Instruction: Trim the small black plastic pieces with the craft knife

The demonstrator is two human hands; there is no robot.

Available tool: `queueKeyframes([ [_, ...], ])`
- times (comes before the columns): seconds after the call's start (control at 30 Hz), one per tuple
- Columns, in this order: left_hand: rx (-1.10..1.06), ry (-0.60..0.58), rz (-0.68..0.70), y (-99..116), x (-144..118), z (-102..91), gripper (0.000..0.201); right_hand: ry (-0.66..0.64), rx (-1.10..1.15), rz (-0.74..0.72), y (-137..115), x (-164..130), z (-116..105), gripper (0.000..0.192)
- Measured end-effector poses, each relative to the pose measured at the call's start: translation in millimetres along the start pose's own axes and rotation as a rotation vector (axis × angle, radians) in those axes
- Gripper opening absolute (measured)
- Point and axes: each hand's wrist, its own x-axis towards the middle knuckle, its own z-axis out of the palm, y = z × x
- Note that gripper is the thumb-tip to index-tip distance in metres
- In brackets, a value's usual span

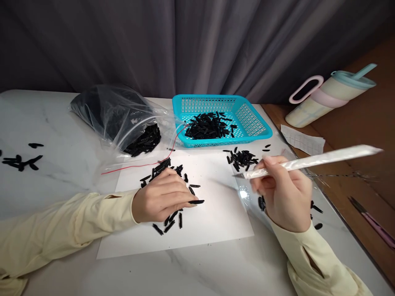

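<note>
Left hand (160, 197), centre frame, lies palm down on the white paper sheet (216, 218), fingers loosely curled over scattered small black plastic pieces (173, 220), one fingertip pinning a single piece (196, 202). Right hand (285, 197), right of centre, is closed around a long white wrapped stick (314, 160). A turquoise plastic basket (256, 123) sits in the upper centre.

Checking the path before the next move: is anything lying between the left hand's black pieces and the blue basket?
Nothing tall. From the left hand and its black pieces, the white sheet runs to the blue basket; only loose pieces and a red wire lie low there. The plastic bag sits left of that line.
</note>
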Motion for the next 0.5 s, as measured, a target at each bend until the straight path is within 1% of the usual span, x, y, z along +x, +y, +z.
queueKeyframes([
  [0.07, 0.002, 0.000, 0.005, -0.3, -0.4, 0.5, 0.012, -0.221, 0.206, 0.158, -6.7, -5.9, 5.4, 0.024],
  [0.13, 0.009, 0.001, 0.003, -0.7, -1.1, 0.9, 0.013, -0.418, 0.319, 0.259, -11.4, -12.7, 10.9, 0.023],
  [0.17, 0.011, 0.002, 0.004, -1.0, -1.5, 1.1, 0.014, -0.490, 0.352, 0.289, -12.9, -16.1, 13.3, 0.022],
  [0.2, 0.010, 0.002, 0.007, -1.2, -1.9, 1.2, 0.014, -0.533, 0.373, 0.315, -14.0, -19.4, 15.5, 0.019],
  [0.27, 0.004, -0.002, 0.011, -1.7, -2.6, 1.3, 0.014, -0.537, 0.375, 0.365, -15.5, -25.3, 19.0, 0.013],
  [0.37, -0.003, -0.010, 0.017, -2.0, -3.3, 1.5, 0.013, -0.477, 0.327, 0.409, -17.3, -31.7, 22.3, 0.017],
  [0.43, -0.003, -0.016, 0.020, -1.9, -3.4, 1.6, 0.013, -0.456, 0.310, 0.399, -17.7, -34.2, 23.4, 0.018],
  [0.5, -0.001, -0.018, 0.022, -1.8, -3.3, 1.7, 0.013, -0.476, 0.309, 0.357, -17.1, -35.2, 23.9, 0.016],
])
